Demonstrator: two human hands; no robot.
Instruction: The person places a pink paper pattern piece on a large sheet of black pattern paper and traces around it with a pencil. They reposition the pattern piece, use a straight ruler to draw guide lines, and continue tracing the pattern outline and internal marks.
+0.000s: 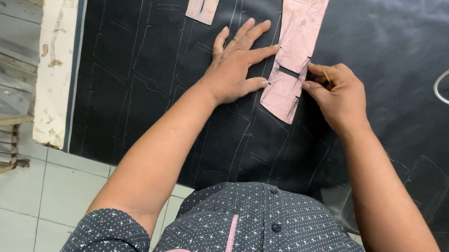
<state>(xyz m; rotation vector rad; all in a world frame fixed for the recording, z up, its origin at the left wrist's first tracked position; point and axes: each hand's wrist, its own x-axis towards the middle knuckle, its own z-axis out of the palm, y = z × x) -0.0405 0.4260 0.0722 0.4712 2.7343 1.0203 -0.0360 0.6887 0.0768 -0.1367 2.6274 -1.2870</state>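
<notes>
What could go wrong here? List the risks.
1. The left hand pins the pink paper pattern only along its left edge, so it might shift on the dark fabric.
2. The right hand pinches a thin marker at the pattern's notch; a slip could smear nearby chalk lines.

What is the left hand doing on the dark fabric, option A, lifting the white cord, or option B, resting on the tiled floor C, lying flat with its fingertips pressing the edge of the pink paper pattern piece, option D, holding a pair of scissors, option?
C: the left hand lies spread flat on the dark fabric, its fingertips on the left edge of the pink pattern piece, while the right hand pinches a small marking tool at its right edge.
</notes>
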